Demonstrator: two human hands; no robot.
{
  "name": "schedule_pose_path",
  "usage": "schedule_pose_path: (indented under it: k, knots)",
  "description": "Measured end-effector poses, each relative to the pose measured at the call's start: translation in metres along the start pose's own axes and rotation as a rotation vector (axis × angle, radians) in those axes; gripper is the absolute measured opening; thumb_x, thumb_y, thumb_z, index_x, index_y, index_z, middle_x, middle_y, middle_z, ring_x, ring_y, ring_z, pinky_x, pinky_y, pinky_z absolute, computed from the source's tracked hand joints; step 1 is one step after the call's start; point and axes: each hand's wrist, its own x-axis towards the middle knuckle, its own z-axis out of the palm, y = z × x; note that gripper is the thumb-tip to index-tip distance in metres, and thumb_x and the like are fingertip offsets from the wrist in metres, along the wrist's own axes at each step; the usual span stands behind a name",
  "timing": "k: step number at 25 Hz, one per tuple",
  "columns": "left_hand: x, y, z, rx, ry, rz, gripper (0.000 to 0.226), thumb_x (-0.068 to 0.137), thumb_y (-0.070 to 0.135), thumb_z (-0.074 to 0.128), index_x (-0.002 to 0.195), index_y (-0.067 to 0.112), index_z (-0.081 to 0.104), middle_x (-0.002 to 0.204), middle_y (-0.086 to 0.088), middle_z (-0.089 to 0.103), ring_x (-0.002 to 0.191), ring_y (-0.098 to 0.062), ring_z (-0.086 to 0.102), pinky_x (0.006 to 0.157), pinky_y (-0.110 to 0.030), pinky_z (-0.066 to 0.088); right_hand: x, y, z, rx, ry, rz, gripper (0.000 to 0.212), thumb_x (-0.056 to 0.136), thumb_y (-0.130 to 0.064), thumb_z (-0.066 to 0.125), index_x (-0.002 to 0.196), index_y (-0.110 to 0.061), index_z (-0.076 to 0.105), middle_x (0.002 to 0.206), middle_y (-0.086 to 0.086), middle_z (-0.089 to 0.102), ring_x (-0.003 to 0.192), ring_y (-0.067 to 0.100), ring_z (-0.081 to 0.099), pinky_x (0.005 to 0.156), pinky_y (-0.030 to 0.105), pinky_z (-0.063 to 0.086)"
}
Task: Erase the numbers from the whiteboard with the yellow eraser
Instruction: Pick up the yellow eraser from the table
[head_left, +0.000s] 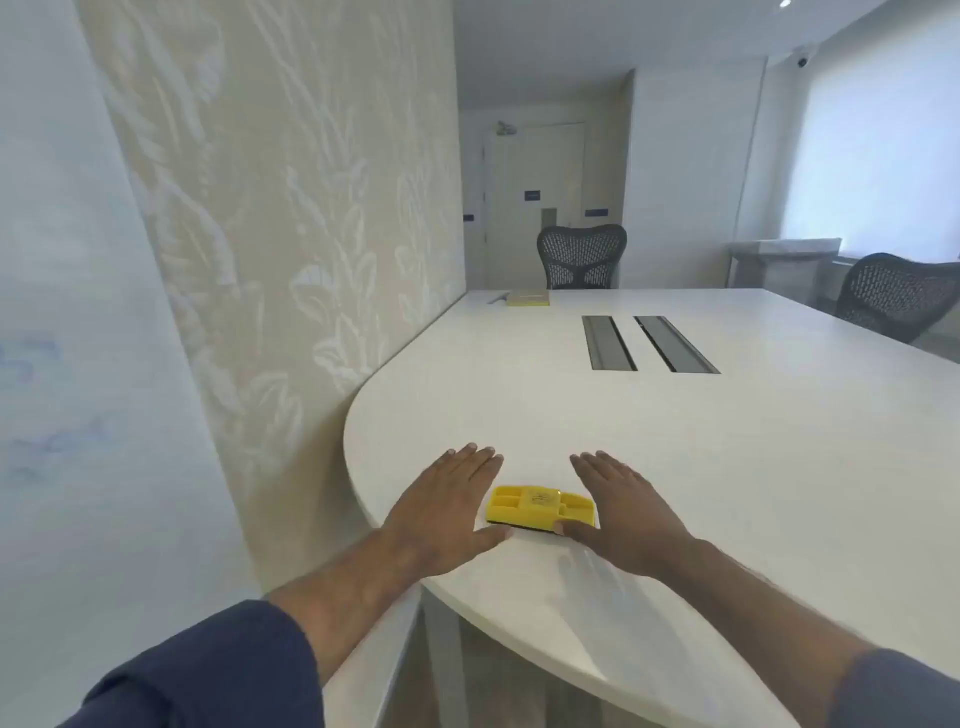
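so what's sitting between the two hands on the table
The yellow eraser lies flat on the table between the left hand and right hand, both flat and open. The head view shows it.

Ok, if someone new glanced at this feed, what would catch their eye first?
The yellow eraser on the near edge of the white table, with the left hand and right hand flat on either side. Then the whiteboard at far left, with faint blue marks.
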Motion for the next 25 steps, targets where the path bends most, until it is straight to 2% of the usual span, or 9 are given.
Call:
schedule_pose_path:
  k: [3, 6, 8, 11, 13, 15, 19, 21, 25]
  knots:
    - [0.020, 0.004, 0.024, -0.087, -0.096, -0.024, 0.088, 0.099, 0.059, 0.048, 0.164, 0.018, 0.006, 0.172, 0.002, 0.005, 0.159, -0.015, -0.002, 0.124, -0.027, -0.004, 0.011, 0.009, 0.018, 0.051, -0.106, -0.002, 0.084, 0.093, -0.054, 0.054, 0.156, -0.019, 0.010, 0.163, -0.001, 0.013, 0.150, 0.015, 0.008, 0.119, 0.029, 0.010]
    - [0.034, 0.011, 0.044, -0.151, -0.140, -0.030, 0.089, 0.099, 0.051, 0.056, 0.164, 0.019, 0.005, 0.172, 0.002, 0.003, 0.159, -0.014, -0.002, 0.126, -0.028, -0.002, 0.023, 0.011, 0.036, 0.140, -0.175, 0.008, 0.089, 0.089, -0.058, 0.057, 0.156, -0.020, 0.011, 0.162, -0.003, 0.017, 0.149, 0.016, 0.013, 0.119, 0.032, 0.013]
    - [0.042, 0.012, 0.050, -0.152, -0.137, -0.024, 0.087, 0.099, 0.042, 0.059, 0.164, 0.019, 0.006, 0.172, 0.002, 0.004, 0.159, -0.016, 0.000, 0.126, -0.029, 0.001, 0.031, 0.011, 0.044, 0.155, -0.189, 0.009, 0.089, 0.087, -0.060, 0.058, 0.155, -0.020, 0.016, 0.157, -0.003, 0.028, 0.145, 0.018, 0.021, 0.118, 0.035, 0.017]
    - [0.047, 0.009, 0.056, -0.110, -0.104, -0.016, 0.085, 0.100, 0.029, 0.061, 0.163, 0.017, 0.006, 0.172, -0.001, 0.004, 0.159, -0.019, 0.002, 0.127, -0.032, 0.005, 0.041, 0.009, 0.049, 0.130, -0.120, -0.028, 0.072, 0.089, -0.051, 0.060, 0.148, -0.022, 0.031, 0.131, -0.005, 0.046, 0.126, 0.018, 0.040, 0.105, 0.033, 0.029]
    - [0.046, 0.003, 0.056, -0.088, -0.090, -0.022, 0.084, 0.100, 0.029, 0.061, 0.163, 0.015, 0.007, 0.172, -0.002, 0.007, 0.159, -0.020, 0.005, 0.127, -0.033, 0.007, 0.047, 0.004, 0.047, 0.177, -0.104, -0.094, 0.060, 0.090, -0.042, 0.062, 0.143, -0.024, 0.040, 0.117, -0.007, 0.047, 0.111, 0.016, 0.043, 0.095, 0.031, 0.034]
    - [0.044, -0.005, 0.053, -0.081, -0.049, -0.041, 0.079, 0.099, 0.032, 0.061, 0.162, 0.014, 0.015, 0.168, -0.004, 0.022, 0.156, -0.021, 0.016, 0.126, -0.031, 0.009, 0.051, -0.004, 0.043, 0.235, -0.078, -0.184, 0.052, 0.089, -0.036, 0.066, 0.136, -0.025, 0.046, 0.108, -0.010, 0.044, 0.100, 0.014, 0.043, 0.086, 0.028, 0.036]
    - [0.031, -0.025, 0.033, -0.019, -0.017, -0.116, 0.060, 0.090, 0.042, 0.068, 0.142, 0.018, 0.048, 0.135, -0.001, 0.057, 0.129, -0.020, 0.049, 0.120, -0.031, 0.018, 0.060, -0.031, 0.031, 0.264, -0.006, -0.328, 0.049, 0.088, -0.031, 0.069, 0.132, -0.026, 0.049, 0.111, -0.009, 0.048, 0.097, 0.013, 0.043, 0.083, 0.026, 0.036]
    - [0.021, -0.037, 0.018, 0.001, 0.004, -0.159, 0.058, 0.085, 0.044, 0.072, 0.134, 0.018, 0.055, 0.126, 0.000, 0.060, 0.120, -0.021, 0.053, 0.115, -0.035, 0.029, 0.067, -0.048, 0.026, 0.263, 0.038, -0.383, 0.051, 0.088, -0.030, 0.069, 0.134, -0.026, 0.047, 0.115, -0.008, 0.048, 0.098, 0.012, 0.043, 0.083, 0.026, 0.035]
    - [-0.007, -0.059, -0.018, 0.061, 0.129, -0.217, 0.060, 0.088, 0.037, 0.072, 0.140, 0.017, 0.051, 0.131, 0.001, 0.055, 0.120, -0.021, 0.050, 0.103, -0.032, 0.037, 0.080, -0.086, 0.014, 0.223, 0.155, -0.483, 0.061, 0.089, -0.032, 0.067, 0.143, -0.024, 0.040, 0.122, -0.005, 0.047, 0.105, 0.017, 0.045, 0.087, 0.026, 0.035]
